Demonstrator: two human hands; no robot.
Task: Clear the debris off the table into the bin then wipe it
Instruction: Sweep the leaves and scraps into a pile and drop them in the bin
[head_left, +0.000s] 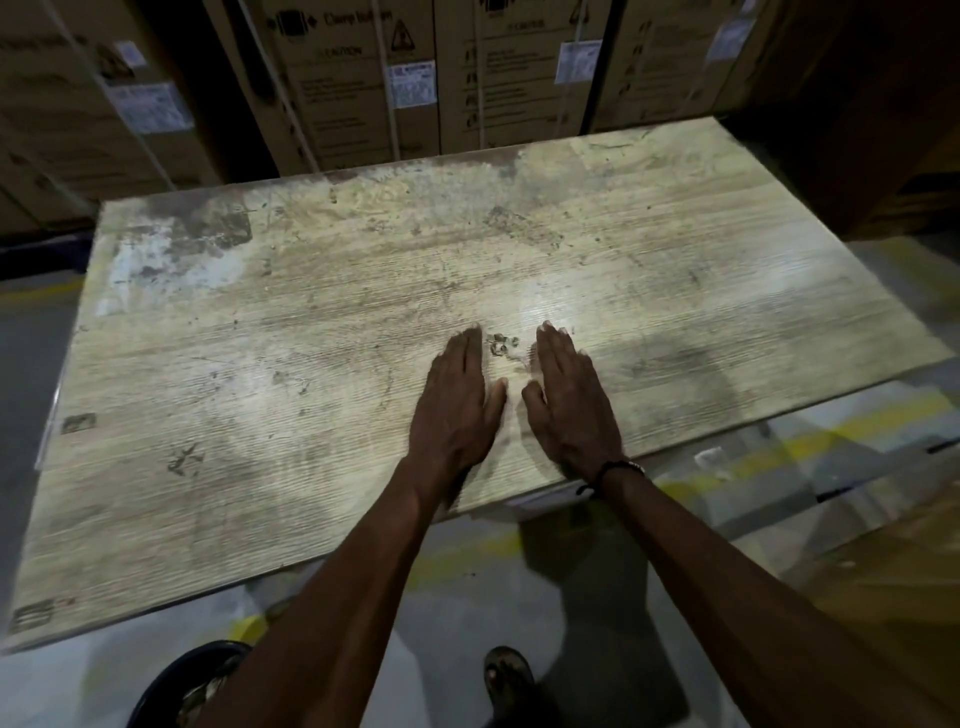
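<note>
Both flat, straight-fingered hands bracket the small dark scattered debris (503, 345): left hand (457, 400) at nine o'clock, right hand (569, 397) at three, equally near.

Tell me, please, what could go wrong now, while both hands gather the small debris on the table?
The debris is tiny and lies between the left hand and right hand, so bits may slip through the gap between the palms. The bin sits low by the near edge, left of the hands, so a straight pull may miss it.
</note>
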